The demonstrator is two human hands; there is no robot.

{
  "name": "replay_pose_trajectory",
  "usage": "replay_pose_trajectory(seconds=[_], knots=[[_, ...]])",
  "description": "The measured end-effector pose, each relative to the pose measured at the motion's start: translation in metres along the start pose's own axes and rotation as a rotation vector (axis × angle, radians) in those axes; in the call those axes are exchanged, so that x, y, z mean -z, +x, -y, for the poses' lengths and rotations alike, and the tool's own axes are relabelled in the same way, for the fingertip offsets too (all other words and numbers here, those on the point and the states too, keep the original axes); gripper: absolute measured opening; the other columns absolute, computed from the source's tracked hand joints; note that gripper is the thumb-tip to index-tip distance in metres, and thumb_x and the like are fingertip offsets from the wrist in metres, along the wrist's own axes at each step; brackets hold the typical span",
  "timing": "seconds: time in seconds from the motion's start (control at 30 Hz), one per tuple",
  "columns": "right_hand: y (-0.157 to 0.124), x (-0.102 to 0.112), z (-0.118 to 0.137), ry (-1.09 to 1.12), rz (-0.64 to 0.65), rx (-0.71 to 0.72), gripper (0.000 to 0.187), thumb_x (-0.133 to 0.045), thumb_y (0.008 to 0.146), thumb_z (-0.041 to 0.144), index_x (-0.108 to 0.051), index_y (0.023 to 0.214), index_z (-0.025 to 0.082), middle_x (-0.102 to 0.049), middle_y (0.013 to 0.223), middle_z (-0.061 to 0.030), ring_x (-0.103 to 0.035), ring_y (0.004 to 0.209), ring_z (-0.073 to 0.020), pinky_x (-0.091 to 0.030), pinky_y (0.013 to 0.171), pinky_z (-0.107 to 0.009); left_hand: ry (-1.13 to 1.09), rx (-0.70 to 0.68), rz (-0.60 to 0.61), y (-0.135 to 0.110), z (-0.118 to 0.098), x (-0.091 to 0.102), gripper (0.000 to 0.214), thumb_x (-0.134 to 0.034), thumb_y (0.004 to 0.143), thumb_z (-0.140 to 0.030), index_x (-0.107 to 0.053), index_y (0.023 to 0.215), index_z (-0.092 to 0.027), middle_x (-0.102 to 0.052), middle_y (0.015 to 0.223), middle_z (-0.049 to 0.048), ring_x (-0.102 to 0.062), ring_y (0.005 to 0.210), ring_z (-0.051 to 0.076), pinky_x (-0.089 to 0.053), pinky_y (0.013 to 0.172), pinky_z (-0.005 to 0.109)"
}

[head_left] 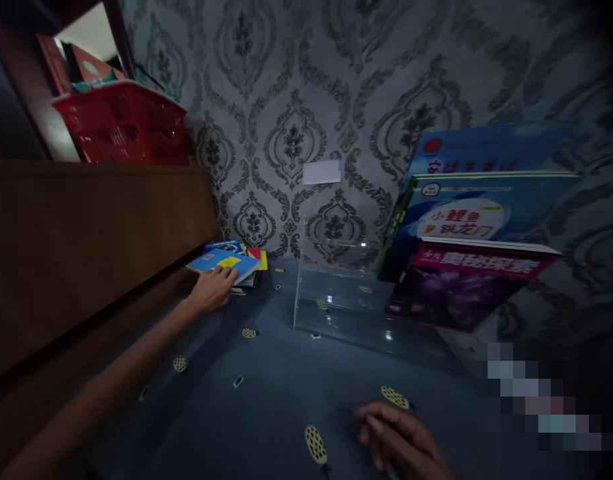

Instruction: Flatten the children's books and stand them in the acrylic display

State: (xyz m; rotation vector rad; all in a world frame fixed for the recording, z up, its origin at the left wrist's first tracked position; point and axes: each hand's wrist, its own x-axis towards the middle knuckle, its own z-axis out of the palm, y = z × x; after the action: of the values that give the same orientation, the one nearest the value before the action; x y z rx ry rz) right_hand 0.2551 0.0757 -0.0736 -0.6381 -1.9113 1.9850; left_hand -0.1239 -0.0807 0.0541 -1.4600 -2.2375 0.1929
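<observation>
My left hand [215, 288] reaches to the far left and grips a blue book [201, 259] with a yellow patch, its fingers over the cover and near edge. That book is on top of a small pile of books [251, 279] beside the wooden side. In the lower right, my right hand [399, 437] hovers low over the cloth, fingers loosely curled and a little apart, with nothing seen in it. Beyond it stands a clear acrylic rack [306, 293]. On its right side lean a purple-black book [456, 283], a blue-green book [526, 207] and a taller blue book [531, 143].
A red plastic basket [126, 123] stands on a brown wooden ledge [101, 227] at left. Patterned wallpaper [296, 80] closes the back. A white label [322, 172] shows above the rack. Dark blue cloth [211, 413] with yellow motifs covers the surface.
</observation>
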Motion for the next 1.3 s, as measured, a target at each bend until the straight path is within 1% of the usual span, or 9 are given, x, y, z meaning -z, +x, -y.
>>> replay_pose_trajectory(seconds=[0.13, 0.27, 0.43, 0.63, 0.77, 0.97, 1.13, 1.2, 1.3], knots=[[0.0, -0.001, 0.002, -0.031, 0.0, 0.0, 0.05, -0.067, 0.074, 0.067, -0.071, 0.087, 0.019, -0.063, 0.069, -0.004, -0.054, 0.048, -0.0116, -0.042, 0.04, -0.022, 0.003, 0.044, -0.016, -0.006, -0.006, -0.005, 0.055, -0.057, 0.084, -0.017, -0.045, 0.137, -0.017, -0.055, 0.134, 0.0175, -0.049, 0.124, 0.035, -0.042, 0.098, 0.051], [-0.002, -0.004, 0.006, -0.034, 0.002, 0.01, 0.051, -0.069, 0.072, 0.067, -0.071, 0.086, 0.018, -0.063, 0.068, -0.004, -0.054, 0.048, -0.0117, -0.043, 0.041, -0.023, 0.014, 0.108, 0.004, -0.009, -0.01, -0.015, 0.058, -0.047, 0.085, -0.008, -0.043, 0.143, -0.015, -0.05, 0.143, 0.0199, -0.047, 0.129, 0.039, -0.043, 0.096, 0.054], [-0.005, -0.009, 0.013, 0.001, 0.013, 0.022, 0.051, -0.072, 0.071, 0.066, -0.071, 0.085, 0.017, -0.064, 0.068, -0.0043, -0.053, 0.049, -0.0111, -0.041, 0.042, -0.022, 0.0, 0.089, 0.016, -0.037, -0.018, -0.019, 0.068, -0.049, 0.082, -0.004, -0.039, 0.148, -0.017, -0.043, 0.152, 0.0165, -0.038, 0.139, 0.036, -0.036, 0.108, 0.053], [-0.01, -0.015, 0.022, 0.002, 0.032, 0.03, 0.053, -0.073, 0.07, 0.066, -0.071, 0.087, 0.016, -0.065, 0.069, -0.0042, -0.053, 0.051, -0.0108, -0.039, 0.043, -0.022, -0.156, -0.062, -0.008, -0.099, -0.045, -0.026, 0.076, -0.05, 0.077, 0.0, -0.037, 0.15, -0.019, -0.039, 0.155, 0.0136, -0.031, 0.145, 0.034, -0.028, 0.115, 0.054], [-0.014, -0.017, 0.028, -0.038, 0.067, 0.033, 0.051, -0.071, 0.073, 0.065, -0.07, 0.088, 0.016, -0.066, 0.071, -0.0046, -0.055, 0.053, -0.0117, -0.042, 0.046, -0.023, -0.369, -0.27, 0.091, -0.141, -0.066, -0.025, 0.089, -0.045, 0.073, 0.003, -0.027, 0.154, -0.029, -0.038, 0.157, 0.0055, -0.032, 0.146, 0.026, -0.03, 0.117, 0.049], [-0.014, -0.016, 0.023, -0.174, 0.056, 0.086, 0.051, -0.061, 0.082, 0.065, -0.071, 0.094, 0.017, -0.068, 0.076, -0.0068, -0.06, 0.059, -0.0153, -0.047, 0.05, -0.026, -0.581, -0.474, 0.167, -0.165, -0.086, -0.002, 0.083, -0.044, 0.082, -0.002, -0.024, 0.153, -0.038, -0.032, 0.159, -0.0029, -0.024, 0.149, 0.025, -0.02, 0.121, 0.051], [-0.005, -0.034, 0.034, -0.551, -0.006, 0.45, 0.034, -0.052, 0.094, 0.045, -0.073, 0.1, 0.02, -0.072, 0.099, -0.0108, -0.067, 0.096, -0.0243, -0.055, 0.086, -0.04, -0.703, -0.682, 0.176, -0.165, -0.116, 0.007, 0.07, -0.051, 0.09, -0.015, -0.028, 0.152, -0.04, -0.03, 0.16, -0.0029, -0.02, 0.15, 0.026, -0.013, 0.123, 0.052], [0.001, -0.048, 0.041, -0.67, 0.126, 0.563, 0.033, -0.049, 0.096, 0.039, -0.07, 0.113, 0.02, -0.068, 0.12, -0.0127, -0.061, 0.116, -0.0258, -0.048, 0.1, -0.045, -0.745, -0.731, 0.161, -0.165, -0.128, 0.009, 0.072, -0.052, 0.089, -0.015, -0.028, 0.152, -0.04, -0.029, 0.161, -0.0026, -0.019, 0.15, 0.026, -0.014, 0.123, 0.053], [0.016, -0.066, 0.047, -0.808, 0.351, 0.577, 0.041, -0.048, 0.098, 0.04, -0.061, 0.132, 0.02, -0.057, 0.14, -0.0124, -0.048, 0.135, -0.0254, -0.038, 0.113, -0.047, -0.773, -0.736, 0.164, -0.165, -0.139, 0.011, 0.075, -0.054, 0.086, -0.011, -0.03, 0.151, -0.039, -0.029, 0.161, -0.0021, -0.019, 0.15, 0.025, -0.017, 0.122, 0.052]])
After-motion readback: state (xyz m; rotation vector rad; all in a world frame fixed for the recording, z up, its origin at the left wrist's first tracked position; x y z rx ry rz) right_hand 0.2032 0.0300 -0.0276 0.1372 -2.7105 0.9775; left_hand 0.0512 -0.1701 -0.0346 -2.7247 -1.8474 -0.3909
